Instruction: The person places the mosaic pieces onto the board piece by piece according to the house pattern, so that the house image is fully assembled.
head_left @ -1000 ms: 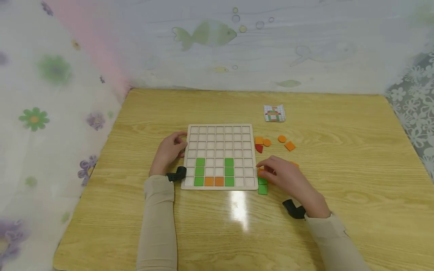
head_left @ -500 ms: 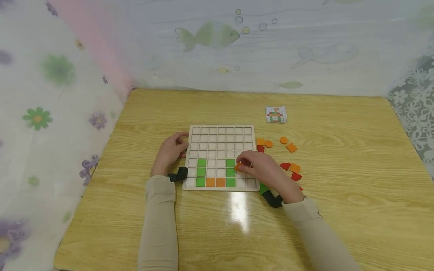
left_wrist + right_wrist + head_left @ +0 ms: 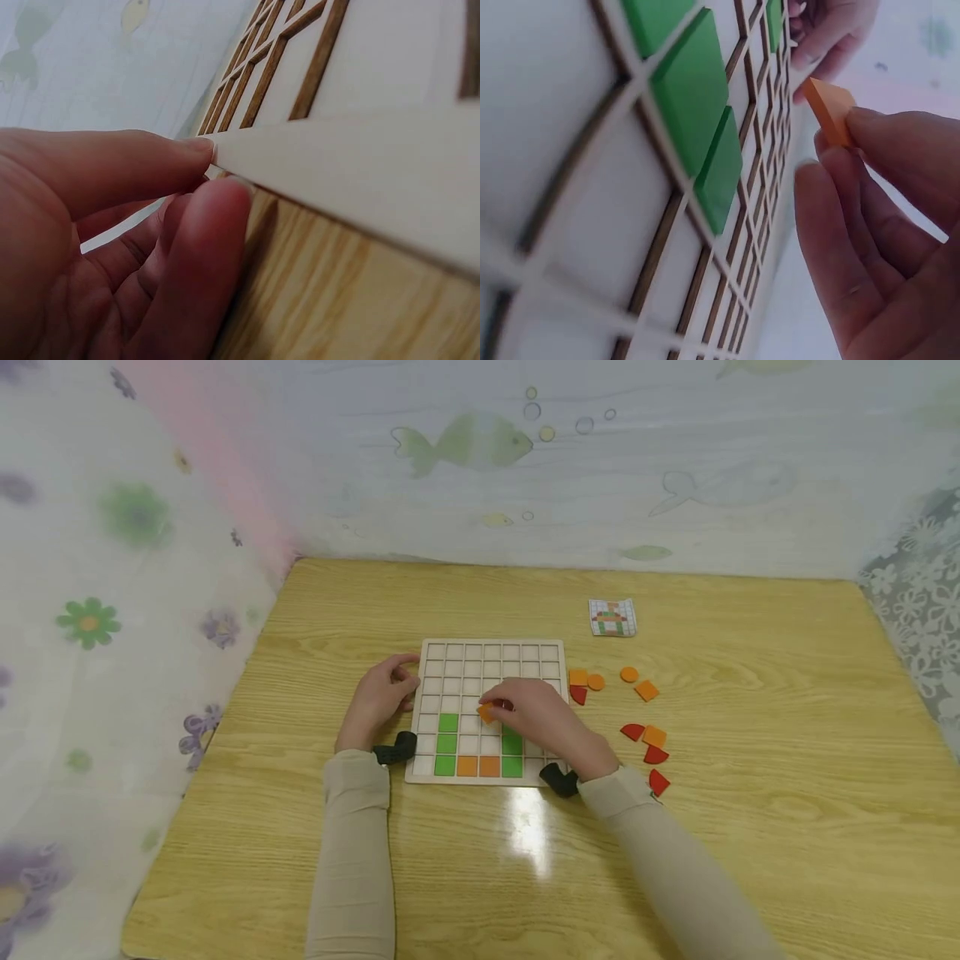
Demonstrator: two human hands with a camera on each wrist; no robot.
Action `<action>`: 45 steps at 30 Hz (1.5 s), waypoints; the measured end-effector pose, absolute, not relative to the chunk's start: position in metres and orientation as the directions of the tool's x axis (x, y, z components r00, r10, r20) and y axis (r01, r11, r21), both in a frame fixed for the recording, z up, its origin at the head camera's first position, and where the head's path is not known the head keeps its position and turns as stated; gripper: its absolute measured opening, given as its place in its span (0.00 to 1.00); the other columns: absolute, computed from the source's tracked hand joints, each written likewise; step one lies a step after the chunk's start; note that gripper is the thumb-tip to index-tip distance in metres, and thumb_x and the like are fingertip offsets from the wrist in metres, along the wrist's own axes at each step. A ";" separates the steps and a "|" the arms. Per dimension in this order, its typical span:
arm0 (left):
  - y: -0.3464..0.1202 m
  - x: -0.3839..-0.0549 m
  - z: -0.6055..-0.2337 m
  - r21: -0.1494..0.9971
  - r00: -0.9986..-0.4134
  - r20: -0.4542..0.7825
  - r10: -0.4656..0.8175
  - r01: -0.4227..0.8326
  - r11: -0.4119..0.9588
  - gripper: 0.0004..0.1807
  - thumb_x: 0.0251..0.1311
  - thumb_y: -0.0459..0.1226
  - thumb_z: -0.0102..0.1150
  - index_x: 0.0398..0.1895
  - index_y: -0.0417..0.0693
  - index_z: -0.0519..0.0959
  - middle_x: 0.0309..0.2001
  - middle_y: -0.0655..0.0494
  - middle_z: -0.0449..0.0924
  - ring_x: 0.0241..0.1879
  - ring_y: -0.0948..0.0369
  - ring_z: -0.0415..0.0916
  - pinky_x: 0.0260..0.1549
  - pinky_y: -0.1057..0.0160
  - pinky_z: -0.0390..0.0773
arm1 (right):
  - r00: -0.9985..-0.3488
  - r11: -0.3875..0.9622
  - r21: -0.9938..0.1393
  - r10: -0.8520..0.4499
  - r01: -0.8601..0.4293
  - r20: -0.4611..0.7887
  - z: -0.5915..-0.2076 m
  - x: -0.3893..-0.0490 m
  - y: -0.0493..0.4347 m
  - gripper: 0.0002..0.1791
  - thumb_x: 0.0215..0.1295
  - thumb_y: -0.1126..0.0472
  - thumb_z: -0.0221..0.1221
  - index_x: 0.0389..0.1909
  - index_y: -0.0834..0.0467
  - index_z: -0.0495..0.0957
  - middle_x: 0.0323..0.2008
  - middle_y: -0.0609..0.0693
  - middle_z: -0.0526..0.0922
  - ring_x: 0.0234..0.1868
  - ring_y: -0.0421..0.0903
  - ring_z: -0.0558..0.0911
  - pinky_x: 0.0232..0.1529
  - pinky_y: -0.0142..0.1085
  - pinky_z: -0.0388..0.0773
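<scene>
An orange square tile (image 3: 486, 713) is pinched between the thumb and fingers of my right hand (image 3: 542, 714), over the middle of the wooden grid board (image 3: 491, 652). In the right wrist view the tile (image 3: 830, 111) is tilted and raised off the board. My left hand (image 3: 378, 697) rests at the board's left edge; in the left wrist view its index fingertip (image 3: 196, 146) touches the edge, with the thumb beside it. Green square tiles (image 3: 446, 743) fill part of a left column. Another green column (image 3: 512, 767) is partly hidden by my right hand. Two orange tiles (image 3: 477, 766) lie between them along the bottom row.
Right of the board lie loose orange squares (image 3: 647, 691), orange discs (image 3: 629, 674) and red quarter-round pieces (image 3: 656, 755). A small printed pattern card (image 3: 612, 617) is behind them on the wood-grain table (image 3: 750, 735). Patterned walls (image 3: 465, 527) stand at the table's back and left.
My right hand has picked up an orange tile from beside the board and carried it leftward over the grid. The left hand has stayed at the board's edge.
</scene>
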State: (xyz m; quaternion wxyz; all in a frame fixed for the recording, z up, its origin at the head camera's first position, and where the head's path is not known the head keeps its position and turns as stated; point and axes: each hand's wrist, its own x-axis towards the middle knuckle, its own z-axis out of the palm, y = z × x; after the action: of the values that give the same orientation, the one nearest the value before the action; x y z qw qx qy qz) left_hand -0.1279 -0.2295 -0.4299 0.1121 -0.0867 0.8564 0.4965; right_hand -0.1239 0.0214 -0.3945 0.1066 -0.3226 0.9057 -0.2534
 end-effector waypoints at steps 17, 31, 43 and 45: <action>-0.229 -0.128 -0.430 0.841 -0.958 -0.285 -0.041 -0.271 0.469 0.20 0.61 0.38 0.51 0.57 0.54 0.68 0.38 0.49 0.69 0.25 0.57 0.73 0.26 0.62 0.77 | -0.816 0.705 -0.563 -0.571 -0.430 -0.092 -0.403 -0.146 -0.029 0.08 0.60 0.56 0.56 0.37 0.51 0.80 0.33 0.42 0.79 0.33 0.38 0.74 0.36 0.31 0.71; -0.229 -0.129 -0.433 0.830 -0.959 -0.275 -0.060 -0.269 0.489 0.20 0.61 0.39 0.51 0.57 0.57 0.69 0.38 0.50 0.68 0.25 0.57 0.72 0.25 0.62 0.77 | -0.806 0.726 -0.536 -0.577 -0.431 -0.134 -0.406 -0.152 -0.040 0.03 0.58 0.59 0.58 0.27 0.49 0.78 0.27 0.40 0.77 0.29 0.39 0.73 0.33 0.32 0.70; -0.229 -0.129 -0.431 0.841 -0.957 -0.283 -0.058 -0.277 0.464 0.20 0.61 0.38 0.52 0.57 0.54 0.69 0.38 0.49 0.69 0.25 0.57 0.73 0.25 0.62 0.77 | -0.781 0.720 -0.505 -0.610 -0.475 -0.135 -0.405 -0.152 -0.041 0.06 0.58 0.62 0.56 0.35 0.52 0.79 0.31 0.45 0.73 0.32 0.41 0.70 0.33 0.33 0.69; -0.229 -0.129 -0.430 0.843 -0.957 -0.285 -0.059 -0.279 0.460 0.20 0.61 0.38 0.52 0.58 0.54 0.69 0.38 0.49 0.69 0.25 0.57 0.73 0.25 0.62 0.77 | -0.779 0.718 -0.509 -0.612 -0.475 -0.137 -0.405 -0.153 -0.040 0.08 0.58 0.63 0.55 0.36 0.52 0.79 0.31 0.45 0.73 0.31 0.41 0.70 0.32 0.32 0.69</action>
State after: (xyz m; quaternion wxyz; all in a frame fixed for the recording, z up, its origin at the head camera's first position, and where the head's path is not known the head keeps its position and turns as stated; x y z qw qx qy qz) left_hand -0.1292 -0.2286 -0.4302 0.1082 -0.0998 0.8476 0.5098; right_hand -0.1526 -0.0400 -0.4053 0.1495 -0.2972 0.9146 -0.2299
